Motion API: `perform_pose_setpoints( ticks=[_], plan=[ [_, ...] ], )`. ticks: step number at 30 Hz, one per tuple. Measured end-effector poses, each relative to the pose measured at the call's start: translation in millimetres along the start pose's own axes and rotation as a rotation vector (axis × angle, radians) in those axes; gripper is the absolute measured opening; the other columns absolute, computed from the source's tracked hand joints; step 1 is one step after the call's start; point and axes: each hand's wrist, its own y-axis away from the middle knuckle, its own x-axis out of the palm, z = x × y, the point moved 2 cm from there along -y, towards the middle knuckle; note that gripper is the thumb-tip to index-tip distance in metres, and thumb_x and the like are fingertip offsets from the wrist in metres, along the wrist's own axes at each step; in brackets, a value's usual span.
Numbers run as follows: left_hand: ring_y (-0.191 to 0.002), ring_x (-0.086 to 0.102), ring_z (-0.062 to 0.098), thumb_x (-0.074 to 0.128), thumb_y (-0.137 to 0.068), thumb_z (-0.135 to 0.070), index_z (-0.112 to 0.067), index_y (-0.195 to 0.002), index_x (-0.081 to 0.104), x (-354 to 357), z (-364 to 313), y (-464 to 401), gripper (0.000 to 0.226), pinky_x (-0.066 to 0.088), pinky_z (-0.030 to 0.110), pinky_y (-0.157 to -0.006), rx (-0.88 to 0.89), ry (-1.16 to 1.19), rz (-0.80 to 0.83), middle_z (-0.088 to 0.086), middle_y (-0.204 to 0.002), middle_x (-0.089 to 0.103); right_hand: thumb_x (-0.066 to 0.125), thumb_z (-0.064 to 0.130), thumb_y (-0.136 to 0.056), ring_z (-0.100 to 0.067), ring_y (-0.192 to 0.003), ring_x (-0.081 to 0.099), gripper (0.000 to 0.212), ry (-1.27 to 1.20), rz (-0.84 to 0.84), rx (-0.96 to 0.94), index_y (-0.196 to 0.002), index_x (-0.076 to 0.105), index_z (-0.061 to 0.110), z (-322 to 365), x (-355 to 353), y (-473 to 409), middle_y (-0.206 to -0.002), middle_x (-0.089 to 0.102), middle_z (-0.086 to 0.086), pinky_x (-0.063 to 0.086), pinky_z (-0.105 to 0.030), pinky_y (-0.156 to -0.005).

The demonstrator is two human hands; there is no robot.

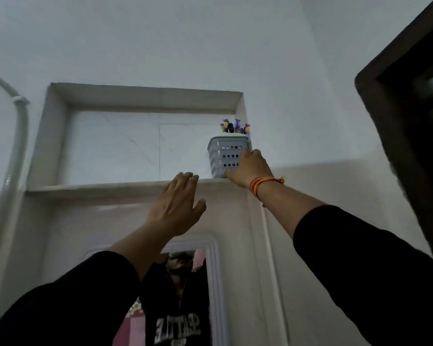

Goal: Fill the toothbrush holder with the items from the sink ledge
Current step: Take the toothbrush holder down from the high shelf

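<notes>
A grey perforated toothbrush holder (225, 156) stands at the right end of a high wall niche, on its marble ledge (110, 188). Several toothbrushes (235, 126) with purple, green and orange heads stick up out of it. My right hand (248, 169), with orange threads at the wrist, grips the holder's lower right side. My left hand (175, 203) is raised with fingers spread, its fingertips at the ledge's front edge just left of the holder, holding nothing.
A mirror (175, 295) with a white frame hangs below the niche and reflects a person in a dark top. A white pipe (15, 151) runs down the left wall. A dark door frame (405, 121) stands at the right.
</notes>
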Motion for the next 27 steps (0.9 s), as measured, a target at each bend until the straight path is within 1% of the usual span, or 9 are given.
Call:
perform_pose_setpoints(
  ticks=[3,4,9,14,17,19,21,24,27],
  plan=[
    [-0.157,0.006,0.023,0.032,-0.099,-0.053,-0.014,-0.159,0.010,32.2,10.9,-21.1,0.075,0.010,0.041,-0.127,-0.064,-0.030,0.000,0.006,-0.168,0.012,0.073,0.050,-0.082,-0.035,-0.129,0.051,0.091,-0.052,0.001,0.059,-0.151,0.032,0.008,-6.6,22.9,-35.6,-0.144,0.043,-0.019,0.049,-0.042,-0.106],
    [-0.157,0.005,0.021,0.030,-0.100,-0.054,-0.015,-0.160,0.009,41.5,15.7,-24.0,0.075,0.008,0.041,-0.127,-0.071,-0.051,-0.002,0.004,-0.168,0.013,0.076,0.052,-0.079,-0.034,-0.129,0.052,0.095,-0.073,0.004,0.087,-0.151,0.031,0.008,-5.7,30.3,-43.3,-0.144,0.043,-0.018,0.049,-0.041,-0.105],
    [-0.155,0.015,0.019,0.032,-0.098,-0.057,-0.020,-0.159,0.016,70.6,27.3,-22.1,0.074,0.010,0.040,-0.127,-0.063,-0.080,-0.173,0.001,-0.163,0.027,0.084,0.068,-0.058,-0.034,-0.122,0.051,0.123,-0.045,-0.182,0.156,-0.149,0.028,0.006,5.5,56.3,-65.8,-0.139,0.044,-0.018,0.051,-0.042,-0.096],
    [-0.155,0.013,0.017,0.035,-0.096,-0.059,-0.022,-0.159,0.018,78.5,31.0,-25.8,0.075,0.006,0.039,-0.127,-0.044,-0.022,-0.205,-0.001,-0.163,0.027,0.084,0.072,-0.053,-0.033,-0.125,0.051,0.136,-0.105,-0.146,0.196,-0.152,0.019,0.004,10.0,67.1,-75.7,-0.141,0.042,-0.019,0.050,-0.041,-0.097],
    [-0.155,0.012,0.015,0.035,-0.095,-0.060,-0.025,-0.159,0.016,75.5,37.4,-26.6,0.075,0.004,0.038,-0.127,-0.026,0.016,-0.183,-0.003,-0.164,0.026,0.088,0.066,-0.050,-0.031,-0.116,0.059,0.125,-0.278,-0.145,0.232,-0.143,0.029,0.008,14.2,68.7,-79.2,-0.134,0.053,-0.015,0.054,-0.038,-0.088],
    [-0.155,0.010,0.014,0.036,-0.096,-0.061,-0.027,-0.159,0.016,72.3,39.0,-26.9,0.074,0.002,0.038,-0.126,-0.015,0.054,-0.169,-0.004,-0.165,0.024,0.088,0.064,-0.050,-0.029,-0.111,0.061,0.115,-0.325,-0.186,0.221,-0.137,0.036,0.009,19.0,66.3,-73.9,-0.129,0.057,-0.012,0.050,-0.034,-0.076],
    [-0.156,0.006,0.012,0.036,-0.096,-0.060,-0.029,-0.159,0.015,69.0,41.2,-28.7,0.073,0.000,0.037,-0.126,-0.015,0.115,-0.132,-0.005,-0.166,0.020,0.087,0.065,-0.051,-0.028,-0.108,0.062,0.113,-0.344,-0.200,0.197,-0.137,0.036,0.010,24.7,60.4,-65.6,-0.129,0.057,-0.011,0.045,-0.031,-0.071],
    [-0.155,0.002,0.008,0.038,-0.095,-0.057,-0.031,-0.158,0.019,57.0,44.2,-28.2,0.071,-0.001,0.036,-0.125,-0.001,0.253,-0.031,-0.008,-0.167,0.017,0.087,0.064,-0.054,-0.026,-0.099,0.058,0.111,-0.348,-0.176,0.163,-0.136,0.034,0.011,34.4,41.7,-50.1,-0.130,0.055,-0.011,0.045,-0.032,-0.070],
    [-0.155,0.006,0.007,0.046,-0.097,-0.044,-0.029,-0.155,0.031,37.6,46.6,-21.2,0.061,0.007,0.036,-0.124,-0.033,0.474,0.023,-0.007,-0.166,0.023,0.088,0.061,-0.055,-0.029,-0.109,0.061,0.113,-0.382,-0.141,0.139,-0.138,0.032,0.010,44.6,15.3,-30.0,-0.133,0.055,-0.012,0.051,-0.035,-0.078]
  ],
)
